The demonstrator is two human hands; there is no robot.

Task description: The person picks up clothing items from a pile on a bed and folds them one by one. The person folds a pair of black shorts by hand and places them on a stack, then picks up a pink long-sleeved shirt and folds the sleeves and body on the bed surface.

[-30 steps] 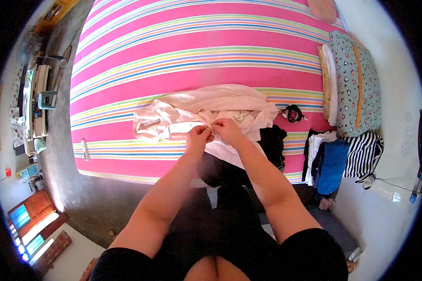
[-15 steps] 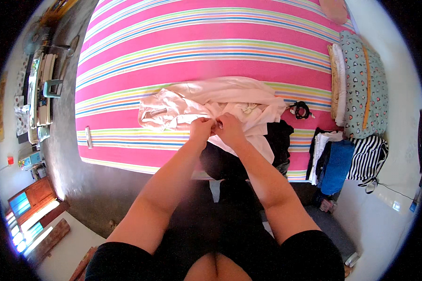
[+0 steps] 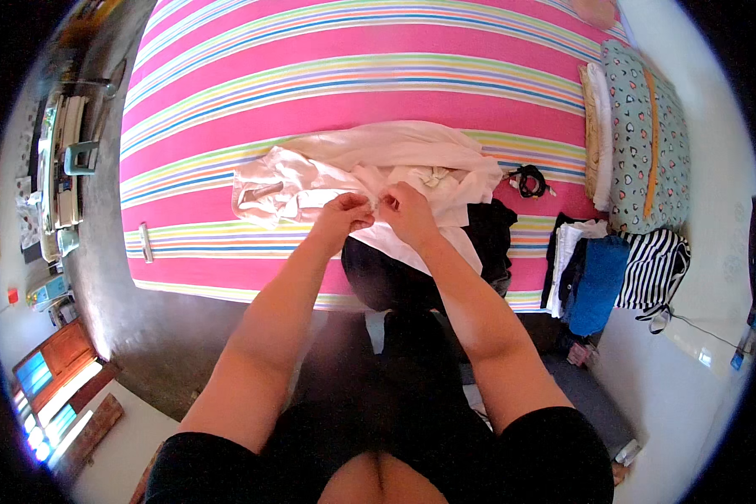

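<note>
A pale pink, long-sleeved shirt (image 3: 412, 143) lies rumpled on the striped bed, its left part bunched in folds. Over the shirt's near middle, my left hand (image 3: 344, 213) has its fingers pinched together at the cloth. Close beside it on the right, my right hand (image 3: 405, 210) pinches the fabric too, with a small gap between the two hands. Exactly what lies between the fingertips is too small to make out. Black cloth (image 3: 489, 225) shows under the shirt's right side.
The bed has a pink striped sheet (image 3: 353, 109). To the right are a coiled black cord (image 3: 527, 181), a patterned pillow (image 3: 647, 143), folded clothes (image 3: 596, 281) and a striped black-and-white cloth bag (image 3: 653, 267). A small silvery object (image 3: 145, 242) lies near the left edge.
My hands have drawn slightly apart, the left one shifting left. The shirt lies much the same, and the whole view has moved a little.
</note>
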